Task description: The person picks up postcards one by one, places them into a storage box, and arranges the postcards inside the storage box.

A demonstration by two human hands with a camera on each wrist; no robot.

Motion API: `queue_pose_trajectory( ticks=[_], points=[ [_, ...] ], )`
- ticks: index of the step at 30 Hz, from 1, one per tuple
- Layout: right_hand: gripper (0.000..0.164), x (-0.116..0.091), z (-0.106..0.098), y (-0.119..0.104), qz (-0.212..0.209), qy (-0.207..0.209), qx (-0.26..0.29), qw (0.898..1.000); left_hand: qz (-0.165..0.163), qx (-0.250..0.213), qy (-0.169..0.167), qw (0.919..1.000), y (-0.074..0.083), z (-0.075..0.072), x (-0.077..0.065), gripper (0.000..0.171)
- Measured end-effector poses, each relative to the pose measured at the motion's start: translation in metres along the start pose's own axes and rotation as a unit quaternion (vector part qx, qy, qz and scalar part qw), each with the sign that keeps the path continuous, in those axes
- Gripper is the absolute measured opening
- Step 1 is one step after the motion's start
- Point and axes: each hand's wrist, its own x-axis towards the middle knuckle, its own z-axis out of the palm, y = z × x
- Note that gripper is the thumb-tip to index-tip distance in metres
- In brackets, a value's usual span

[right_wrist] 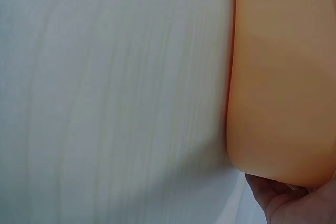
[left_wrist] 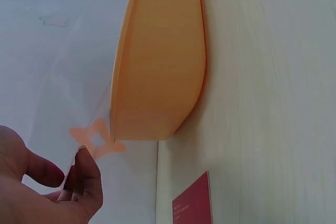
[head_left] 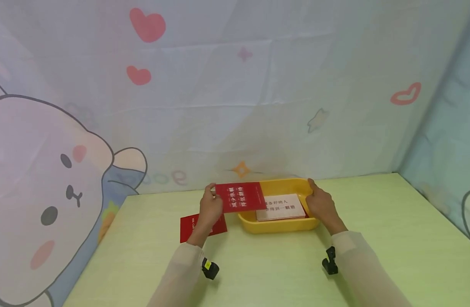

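My left hand (head_left: 212, 207) pinches the left edge of a red card (head_left: 240, 197) with white characters, holding it above the left side of a yellow basin (head_left: 278, 226). In the left wrist view, thumb and fingers of the left hand (left_wrist: 50, 187) meet on the card, seen nearly edge-on. The right hand (head_left: 322, 205) grips the basin's right end, thumb at the rim; in the right wrist view the right hand (right_wrist: 294, 203) is at the basin's lower end. Inside the basin lies a stack of white cards (head_left: 282, 207) with dark characters, with red showing beneath it.
Another red card (head_left: 186, 227) lies on the pale green table (head_left: 269, 268) left of the basin, partly hidden by the left forearm. A cloth backdrop (head_left: 227, 94) printed with hearts and a cartoon bear rises just behind the basin. A black wrist camera (head_left: 210, 269) hangs by the left sleeve.
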Motion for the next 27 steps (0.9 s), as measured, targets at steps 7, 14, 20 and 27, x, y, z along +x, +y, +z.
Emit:
queue_pose_trajectory(
  ticks=[7, 14, 20, 27],
  points=[
    [0.061, 0.001, -0.003, 0.002, 0.002, -0.001, 0.000, 1.000, 0.020, 0.018, -0.028, 0.9992, 0.004, 0.013, 0.005, 0.059],
    [0.061, 0.001, -0.002, 0.001, 0.001, 0.004, 0.004, 1.000, 0.040, 0.038, -0.049, 0.9973, 0.008, 0.022, 0.006, 0.062],
    [0.061, 0.002, -0.002, 0.001, -0.008, 0.004, 0.003, 1.000, 0.039, 0.059, -0.043, 0.9966, 0.009, 0.026, 0.005, 0.058],
    [0.062, 0.001, -0.004, 0.002, 0.007, 0.002, 0.006, 1.000, 0.034, 0.058, -0.052, 0.9964, 0.012, 0.030, 0.005, 0.054]
  ],
)
